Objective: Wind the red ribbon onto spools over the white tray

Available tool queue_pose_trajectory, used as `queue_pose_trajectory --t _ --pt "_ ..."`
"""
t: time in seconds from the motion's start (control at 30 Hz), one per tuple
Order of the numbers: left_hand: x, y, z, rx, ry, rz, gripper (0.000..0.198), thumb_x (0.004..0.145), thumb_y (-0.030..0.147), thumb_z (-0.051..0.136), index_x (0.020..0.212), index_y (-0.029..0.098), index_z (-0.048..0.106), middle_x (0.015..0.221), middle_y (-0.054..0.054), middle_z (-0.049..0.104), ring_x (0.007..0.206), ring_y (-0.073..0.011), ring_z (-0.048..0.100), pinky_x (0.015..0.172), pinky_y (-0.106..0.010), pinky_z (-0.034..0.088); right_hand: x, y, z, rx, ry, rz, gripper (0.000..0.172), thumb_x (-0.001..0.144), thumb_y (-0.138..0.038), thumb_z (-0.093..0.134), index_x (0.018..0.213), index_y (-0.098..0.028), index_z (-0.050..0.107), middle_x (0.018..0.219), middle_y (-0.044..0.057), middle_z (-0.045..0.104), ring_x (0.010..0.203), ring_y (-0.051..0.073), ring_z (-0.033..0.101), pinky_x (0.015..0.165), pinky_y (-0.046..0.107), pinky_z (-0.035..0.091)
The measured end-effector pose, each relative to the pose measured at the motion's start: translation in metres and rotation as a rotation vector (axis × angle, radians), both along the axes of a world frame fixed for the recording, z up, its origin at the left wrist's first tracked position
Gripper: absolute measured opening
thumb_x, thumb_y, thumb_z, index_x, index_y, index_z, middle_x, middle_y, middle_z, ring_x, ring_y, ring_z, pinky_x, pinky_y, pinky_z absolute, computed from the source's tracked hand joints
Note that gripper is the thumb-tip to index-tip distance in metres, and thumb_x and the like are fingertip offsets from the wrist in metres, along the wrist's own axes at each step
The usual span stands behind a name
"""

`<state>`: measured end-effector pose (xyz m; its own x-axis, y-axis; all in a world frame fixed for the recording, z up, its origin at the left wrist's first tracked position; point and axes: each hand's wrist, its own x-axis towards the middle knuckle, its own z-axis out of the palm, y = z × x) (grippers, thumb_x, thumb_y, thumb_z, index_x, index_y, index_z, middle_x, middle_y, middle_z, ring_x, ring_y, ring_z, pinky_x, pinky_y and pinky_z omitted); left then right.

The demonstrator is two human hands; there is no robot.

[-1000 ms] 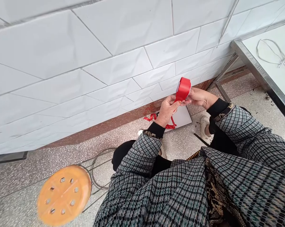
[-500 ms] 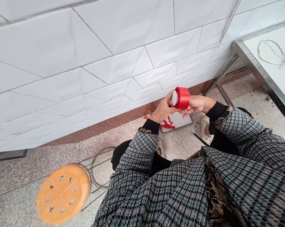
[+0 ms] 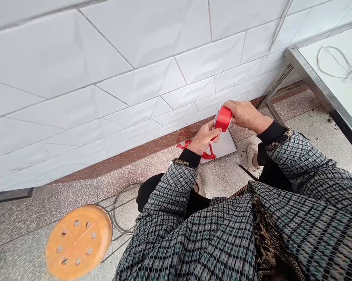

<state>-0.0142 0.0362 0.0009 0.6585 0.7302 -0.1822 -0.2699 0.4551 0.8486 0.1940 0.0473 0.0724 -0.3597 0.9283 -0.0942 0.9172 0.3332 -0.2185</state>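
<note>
A spool of red ribbon (image 3: 224,119) is up in front of me, between my two hands. My left hand (image 3: 205,137) is closed at its lower left side, thumb pressed on the ribbon that comes off the spool. From the upper right my right hand (image 3: 244,113) grips the spool's far edge, its fingertips partly hidden behind it. Below the hands, on the floor, lies a flat white board or box (image 3: 224,147) with a dark edge. Loose red ribbon (image 3: 208,153) lies across its left part, partly covered by my left wrist.
An orange round stool (image 3: 78,242) with holes in its seat and thin metal legs is at the lower left. To the right stands a metal-framed table (image 3: 313,74) with a loop of pale cord (image 3: 347,72) on it. A white tiled wall (image 3: 140,86) rises ahead.
My right hand has moved from beneath the spool up to its upper right side. The spool has turned and tilted, and my left hand has shifted down onto the ribbon.
</note>
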Motion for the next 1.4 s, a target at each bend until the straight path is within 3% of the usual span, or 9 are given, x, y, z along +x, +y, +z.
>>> queue_pose_trajectory --t 0.33,0.57,0.8,0.93,1.03,1.1,1.2,1.33,1.4 --pt "0.004 -0.003 0.002 0.048 0.097 0.103 0.06 0.075 0.07 0.094 0.086 0.02 0.063 0.05 0.013 0.043 0.04 -0.0034 0.027 0.051 -0.025 0.023 -0.004 0.007 0.01 -0.067 -0.141 -0.185 0.037 0.106 -0.027 0.057 0.134 -0.009 0.072 0.118 0.027 0.082 0.106 0.039 0.077 0.081 0.038 0.046" --pt "-0.002 0.002 0.003 0.383 0.31 0.41 0.037 0.082 0.052 0.087 0.074 0.018 0.077 0.075 -0.001 0.067 0.074 -0.0138 0.057 0.075 -0.029 0.044 0.011 0.018 0.001 -0.051 -0.167 -0.357 0.037 0.103 -0.022 0.054 0.129 -0.006 0.075 0.114 0.031 0.08 0.109 0.043 0.076 0.085 0.043 0.051" --pt "0.005 -0.006 0.004 0.232 0.26 0.334 0.038 0.088 0.056 0.081 0.085 0.018 0.081 0.054 0.005 0.047 0.056 -0.0111 0.038 0.063 -0.029 0.032 0.011 0.02 -0.003 -0.082 -0.151 -0.417 0.04 0.106 -0.023 0.053 0.135 -0.005 0.074 0.121 0.031 0.08 0.112 0.042 0.077 0.087 0.042 0.053" --pt "0.008 -0.01 0.005 0.219 0.193 0.314 0.043 0.086 0.059 0.083 0.081 0.017 0.082 0.062 0.001 0.058 0.061 -0.0108 0.046 0.067 -0.029 0.037 0.013 0.025 -0.006 -0.111 -0.039 -0.395 0.033 0.103 -0.019 0.056 0.126 -0.005 0.077 0.117 0.029 0.081 0.111 0.041 0.077 0.089 0.043 0.056" --pt "0.006 -0.009 0.009 0.258 0.247 0.317 0.042 0.084 0.058 0.086 0.078 0.017 0.083 0.071 -0.001 0.066 0.067 -0.0112 0.05 0.07 -0.029 0.039 0.016 0.028 -0.008 -0.165 0.112 -0.369 0.02 0.099 -0.016 0.057 0.099 -0.01 0.076 0.084 0.019 0.079 0.086 0.034 0.076 0.08 0.04 0.058" --pt "0.003 -0.009 0.011 0.241 0.267 0.312 0.043 0.082 0.059 0.088 0.08 0.016 0.084 0.069 -0.001 0.065 0.065 -0.011 0.048 0.067 -0.029 0.038 0.018 0.028 -0.009 -0.257 0.286 -0.354 0.024 0.1 -0.014 0.054 0.081 -0.017 0.068 0.062 0.009 0.066 0.065 0.025 0.068 0.071 0.036 0.056" --pt "0.002 -0.008 0.012 0.193 0.222 0.305 0.046 0.081 0.061 0.089 0.085 0.016 0.083 0.061 0.002 0.059 0.059 -0.0099 0.044 0.062 -0.028 0.034 0.02 0.026 -0.012 -0.388 0.544 -0.371 0.038 0.105 -0.016 0.05 0.068 -0.023 0.053 0.053 0.001 0.053 0.05 0.017 0.053 0.058 0.03 0.047" --pt "0.004 -0.009 0.011 0.145 0.094 0.29 0.044 0.083 0.061 0.09 0.081 0.019 0.077 0.048 0.007 0.047 0.052 -0.0098 0.042 0.062 -0.028 0.036 0.019 0.021 -0.024 -0.487 0.829 -0.325 0.056 0.113 -0.048 0.057 0.064 -0.024 0.044 0.055 -0.002 0.047 0.046 0.01 0.04 0.051 0.026 0.033" --pt "0.006 -0.01 0.01 0.129 0.084 0.257 0.046 0.082 0.062 0.09 0.078 0.019 0.075 0.052 0.005 0.054 0.055 -0.0109 0.047 0.066 -0.029 0.041 0.015 0.019 -0.03 -0.53 0.91 -0.276 0.066 0.109 -0.07 0.057 0.065 -0.025 0.041 0.054 -0.004 0.042 0.046 0.009 0.035 0.049 0.026 0.029"
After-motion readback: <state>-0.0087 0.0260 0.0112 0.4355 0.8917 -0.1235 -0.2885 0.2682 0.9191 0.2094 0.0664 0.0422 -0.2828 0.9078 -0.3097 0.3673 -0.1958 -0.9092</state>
